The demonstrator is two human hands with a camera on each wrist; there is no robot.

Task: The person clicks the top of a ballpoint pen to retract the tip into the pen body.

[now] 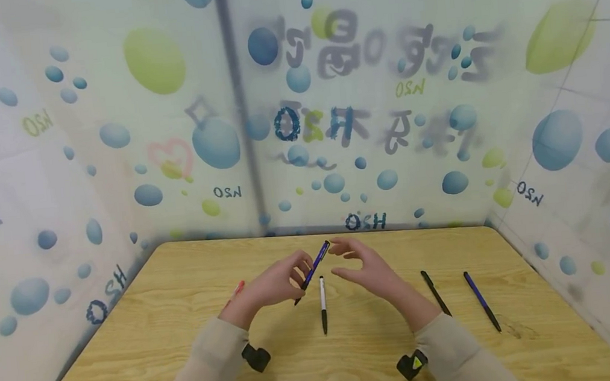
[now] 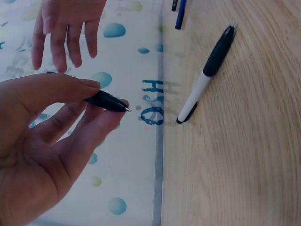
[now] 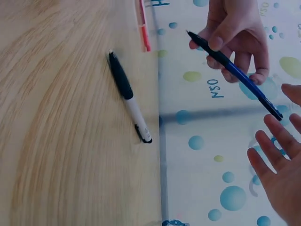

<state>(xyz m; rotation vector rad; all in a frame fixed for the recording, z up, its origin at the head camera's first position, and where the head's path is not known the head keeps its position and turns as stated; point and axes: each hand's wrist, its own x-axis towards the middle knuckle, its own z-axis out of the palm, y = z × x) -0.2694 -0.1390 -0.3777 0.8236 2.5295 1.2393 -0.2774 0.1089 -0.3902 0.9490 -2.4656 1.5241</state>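
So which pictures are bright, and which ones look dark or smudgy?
Head view: brightest, with soft shadows on the table and fuzzy grey writing behind; left wrist view: dimmer, the tip of the white pen a bit smeared; right wrist view: dim too, though the held-up blue pen looks fairly sharp.

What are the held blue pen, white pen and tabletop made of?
Blue pen: probably plastic, its smooth barrel faintly glossy; silvery tip suggests metal. White pen: smooth barrel, likely plastic; dark matte grip, perhaps rubber. Tabletop: wood or laminate, satin-looking, showing grain.
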